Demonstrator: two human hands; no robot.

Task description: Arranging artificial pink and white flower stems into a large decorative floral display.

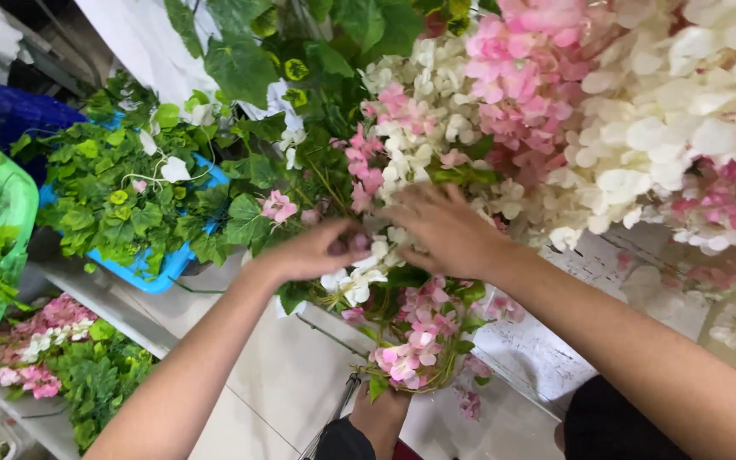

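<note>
Pink and white artificial blossoms crowd almost everything in front of me, and both my hands are buried in the middle of them. My left hand (321,249) is curled closed, its fingertips pinching a small white flower sprig (358,277) at the centre of the bunch. My right hand (445,228) lies palm down just beside it, fingers bent and pressed into the same cluster, though the petals hide whether it actually grips a stem, so I cannot tell. Below my hands hangs a pink flower spray (415,345) with green leaves, and a third hand (378,416), someone else's, holds that spray from underneath at the bottom edge of the view. Above and to the right a dense mass of white blossoms (675,128) and pink blossoms (521,77) spreads across the worktop (547,358), overlapping my right wrist. To the left, leafy green vines (121,192) spill out of a blue tray (151,274), and a green bag (12,213) full of foliage sits at the far left. More pink and white flowers (40,341) lie lower left, near the pale tiled floor (274,375).
</note>
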